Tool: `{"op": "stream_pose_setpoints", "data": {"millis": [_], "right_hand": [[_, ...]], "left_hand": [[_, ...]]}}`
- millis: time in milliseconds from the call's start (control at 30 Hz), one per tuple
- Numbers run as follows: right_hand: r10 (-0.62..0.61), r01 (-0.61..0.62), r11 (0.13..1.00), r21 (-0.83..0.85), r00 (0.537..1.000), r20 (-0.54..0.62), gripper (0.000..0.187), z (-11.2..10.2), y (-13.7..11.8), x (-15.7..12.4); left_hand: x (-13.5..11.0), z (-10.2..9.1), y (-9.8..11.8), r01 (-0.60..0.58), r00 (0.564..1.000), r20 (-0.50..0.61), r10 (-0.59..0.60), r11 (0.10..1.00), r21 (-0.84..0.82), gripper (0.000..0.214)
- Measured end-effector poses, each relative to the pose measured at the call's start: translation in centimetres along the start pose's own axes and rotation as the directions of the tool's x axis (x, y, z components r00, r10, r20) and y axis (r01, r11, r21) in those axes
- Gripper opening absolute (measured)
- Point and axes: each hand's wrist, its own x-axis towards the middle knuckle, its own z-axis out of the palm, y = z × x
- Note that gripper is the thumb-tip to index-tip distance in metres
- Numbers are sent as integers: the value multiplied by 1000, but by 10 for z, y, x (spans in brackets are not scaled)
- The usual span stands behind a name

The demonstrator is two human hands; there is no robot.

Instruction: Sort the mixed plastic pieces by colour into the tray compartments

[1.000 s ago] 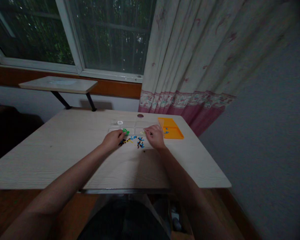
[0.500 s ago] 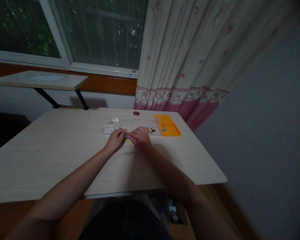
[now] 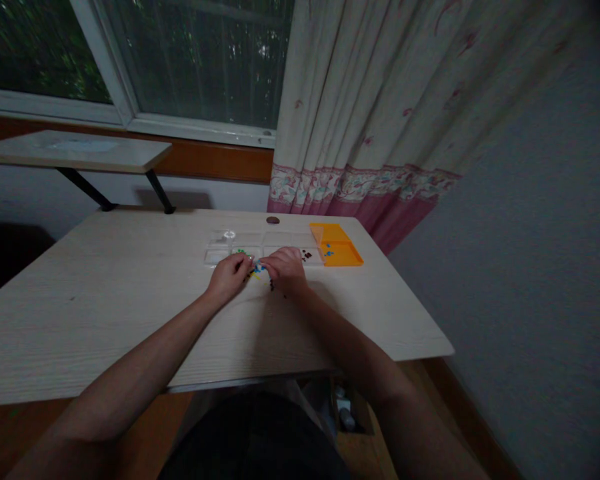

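My left hand [image 3: 229, 275] and my right hand [image 3: 285, 269] rest close together on the pale wooden table [image 3: 130, 300], fingers curled and nearly touching over a small scatter of coloured beads [image 3: 258, 269]. Both hands pinch at the beads; what each holds is too small to make out. Just beyond them lies a clear compartment tray [image 3: 260, 247] with green beads in one cell and dark beads [image 3: 307, 254] in another.
An orange tray [image 3: 337, 253] with a few blue beads sits to the right of the clear tray. A small dark round object [image 3: 273, 220] lies near the far edge. A side table [image 3: 75, 150], window and curtain [image 3: 370, 100] stand behind.
My right hand has moved left from the clear tray's right cells to meet my left hand over the loose beads. The camera view has shifted slightly.
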Motion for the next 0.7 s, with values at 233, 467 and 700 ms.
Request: {"op": "stream_pose_setpoints", "data": {"millis": [233,467,700], "right_hand": [[409,-423,897,-130,904,-121,30,-36,69,-7],[730,-737,610,-292,666,-157,32,-49,127,-32],[725,-735,609,-298,668,-166,33,-41,134,-36]], "left_hand": [[2,-6,-11,5,999,-43,-5,1000,-1,37],[-2,-8,-1,-17,1000,4,17,997,75,36],[-2,-9,1,-45,999,7,44,991,130,38]]}}
